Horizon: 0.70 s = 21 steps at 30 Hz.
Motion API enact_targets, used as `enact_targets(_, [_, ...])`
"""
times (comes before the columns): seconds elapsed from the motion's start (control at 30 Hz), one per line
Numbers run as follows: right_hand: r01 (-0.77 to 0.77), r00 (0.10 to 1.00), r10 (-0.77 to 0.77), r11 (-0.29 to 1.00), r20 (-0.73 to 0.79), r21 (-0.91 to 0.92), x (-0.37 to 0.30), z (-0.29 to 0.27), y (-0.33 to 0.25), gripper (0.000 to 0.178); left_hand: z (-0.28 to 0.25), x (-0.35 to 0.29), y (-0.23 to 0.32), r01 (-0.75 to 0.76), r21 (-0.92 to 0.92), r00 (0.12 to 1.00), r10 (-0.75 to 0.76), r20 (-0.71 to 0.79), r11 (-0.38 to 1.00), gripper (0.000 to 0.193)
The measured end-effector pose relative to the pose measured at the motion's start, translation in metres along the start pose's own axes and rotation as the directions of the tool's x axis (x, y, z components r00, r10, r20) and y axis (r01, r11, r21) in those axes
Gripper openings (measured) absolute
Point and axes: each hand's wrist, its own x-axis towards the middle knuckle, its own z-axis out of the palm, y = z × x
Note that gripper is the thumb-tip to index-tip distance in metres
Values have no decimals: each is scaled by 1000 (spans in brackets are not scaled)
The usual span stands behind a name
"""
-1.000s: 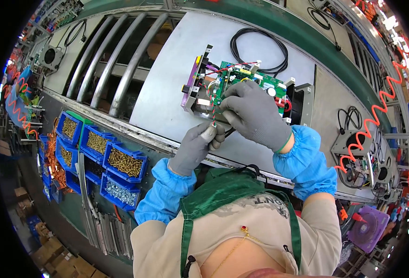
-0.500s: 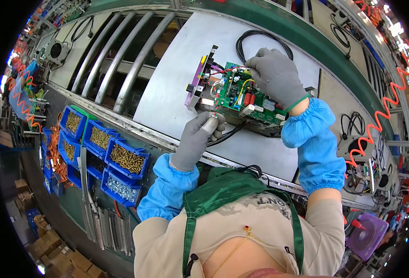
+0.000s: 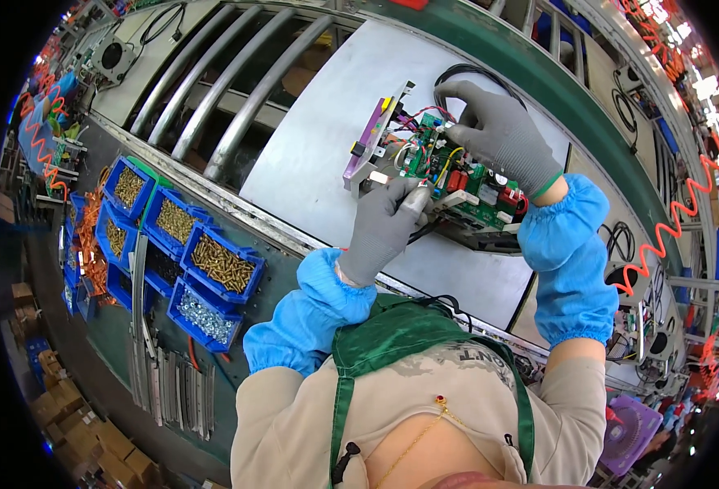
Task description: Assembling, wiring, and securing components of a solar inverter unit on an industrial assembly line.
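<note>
A green circuit board (image 3: 472,213) crowded with red, white and black parts sits on a pale work surface. At its left end stands a purple-faced metal panel (image 3: 367,147), and red, yellow and white wires run between the parts. My right hand (image 3: 506,134), in a grey glove, is over the far side of the board, thumb and forefinger apart with nothing seen between them. My left hand (image 3: 384,228), also gloved, pinches at the board's near left edge. Something tiny shows at its fingertips, too small to name.
Behind the board lies a coiled black cable (image 3: 498,75). Metal rollers (image 3: 261,98) run left of the pale surface (image 3: 310,138). Blue bins (image 3: 213,314) of brass and silver fasteners stand at the left, near metal strips (image 3: 172,391). An orange coiled hose (image 3: 661,232) hangs right.
My right thumb and forefinger have spread apart from their closed grip near the wires. My left hand has come up and right, against the board's near edge. The whole view has shifted slightly.
</note>
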Motion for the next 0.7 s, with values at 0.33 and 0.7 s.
enact_targets(0.33, [191,974,-186,981,132,-22,-18,20,4,29,7,5,-9,-261,241,956,285,-70,935,25])
enact_targets(0.7, [145,987,-161,936,-24,-320,2,4,5,26,-2,-3,2,-234,85,963,243,-118,969,31])
